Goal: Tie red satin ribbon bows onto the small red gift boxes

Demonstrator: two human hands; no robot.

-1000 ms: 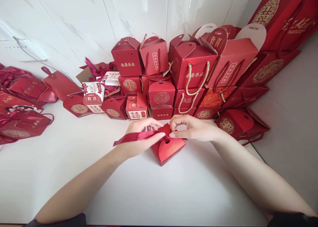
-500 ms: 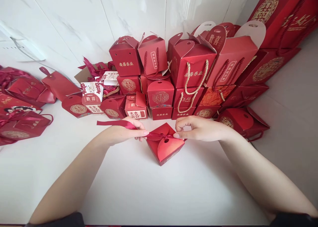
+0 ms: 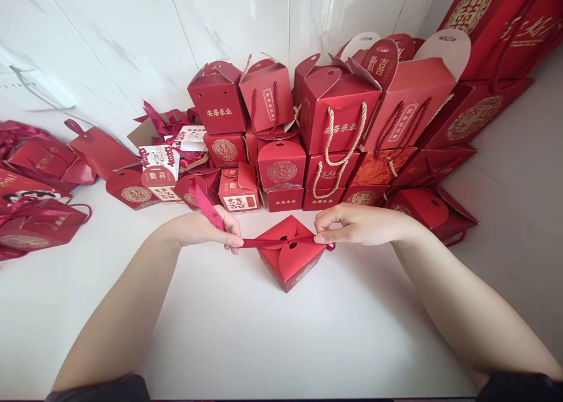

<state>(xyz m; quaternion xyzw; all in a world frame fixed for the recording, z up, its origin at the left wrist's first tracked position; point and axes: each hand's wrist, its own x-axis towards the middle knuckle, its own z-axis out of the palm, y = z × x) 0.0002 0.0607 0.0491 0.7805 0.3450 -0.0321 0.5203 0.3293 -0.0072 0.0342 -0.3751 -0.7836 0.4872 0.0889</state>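
Note:
A small red gift box [image 3: 290,267] stands on the white table with one corner toward me. Its rounded top flaps are folded together, and two dark holes show near the middle. Across the top runs a dark red ribbon [image 3: 251,243], pulled taut and crossed at the centre. My left hand [image 3: 220,232] pinches one side of the ribbon left of the box, and the loose end sticks up behind the thumb. On the other side, my right hand [image 3: 341,226] pinches the ribbon at the box's right edge. A short tail hangs beneath those fingers.
Stacked red gift boxes [image 3: 281,167] line the tiled wall behind. At the right, larger boxes [image 3: 477,114] rise in a tall pile. An open box of ribbons [image 3: 169,126] sits back left. More ribboned boxes [image 3: 48,223] lie at the far left.
My left hand has moved left, drawing the ribbon tight and flat over the box top. Its loose end has swung upward. My right hand has shifted slightly right, still pinching.

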